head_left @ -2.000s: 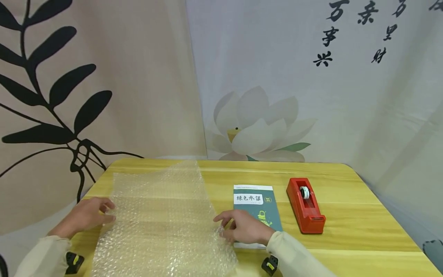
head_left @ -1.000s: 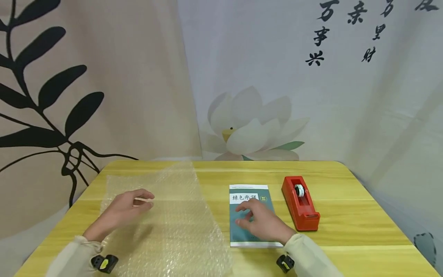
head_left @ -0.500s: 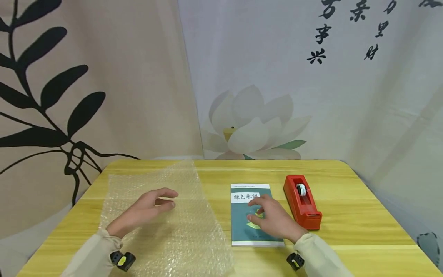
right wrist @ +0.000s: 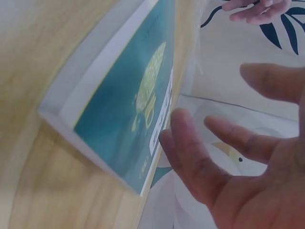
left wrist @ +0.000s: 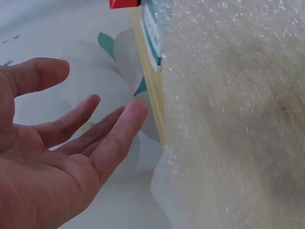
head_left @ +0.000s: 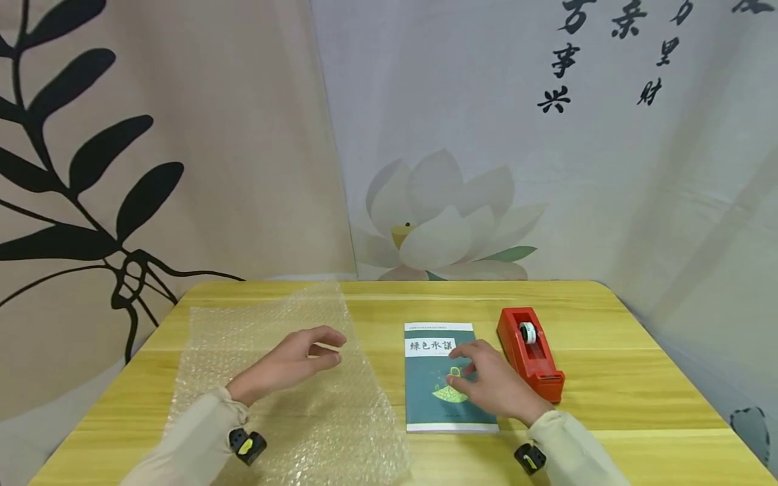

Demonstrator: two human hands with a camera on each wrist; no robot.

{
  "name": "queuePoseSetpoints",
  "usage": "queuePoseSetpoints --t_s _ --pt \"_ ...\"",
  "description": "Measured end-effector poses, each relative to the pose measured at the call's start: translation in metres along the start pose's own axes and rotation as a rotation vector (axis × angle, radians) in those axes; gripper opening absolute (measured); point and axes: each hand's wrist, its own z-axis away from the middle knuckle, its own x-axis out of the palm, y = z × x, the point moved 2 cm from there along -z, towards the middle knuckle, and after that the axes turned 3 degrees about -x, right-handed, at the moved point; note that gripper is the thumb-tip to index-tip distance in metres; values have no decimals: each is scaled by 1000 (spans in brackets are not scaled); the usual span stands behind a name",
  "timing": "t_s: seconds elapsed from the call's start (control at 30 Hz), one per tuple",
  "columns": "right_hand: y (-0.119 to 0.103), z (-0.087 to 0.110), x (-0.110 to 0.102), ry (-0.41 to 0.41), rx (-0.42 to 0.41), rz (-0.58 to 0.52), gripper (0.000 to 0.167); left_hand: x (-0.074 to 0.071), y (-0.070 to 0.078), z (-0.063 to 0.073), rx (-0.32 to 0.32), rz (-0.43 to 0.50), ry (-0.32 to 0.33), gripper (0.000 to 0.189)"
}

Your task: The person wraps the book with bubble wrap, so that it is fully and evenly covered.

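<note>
As grasping of the book [head_left: 424,391] seemed pending, the left hand [head_left: 292,360] was held spread over bubble wrap [head_left: 346,432] left of the book, the right hand [head_left: 497,383] likewise above it; edge contact seemed required.

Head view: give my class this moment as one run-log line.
left hand: empty, above bubble wrap | right hand: empty, above book | book: lying flat, cover up | tape dispenser: right of book

In your head view, the bubble wrap [head_left: 328,412] lies lower left on the table [head_left: 632,385], beneath your left hand [head_left: 290,361]. The book [head_left: 422,385] lies right of centre, your right hand [head_left: 498,381] over its right side; the tape dispenser [head_left: 541,364] sits farther right. A cloth [head_left: 437,88] hangs behind.
</note>
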Motion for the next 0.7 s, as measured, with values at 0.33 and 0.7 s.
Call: queuePoseSetpoints --t_s 0.33,0.7 --pt "8 0 -3 13 9 21 39 13 12 -18 53 -7 -33 37" --pt "11 1 -3 22 0 56 42 30 17 -39 46 14 -45 35"
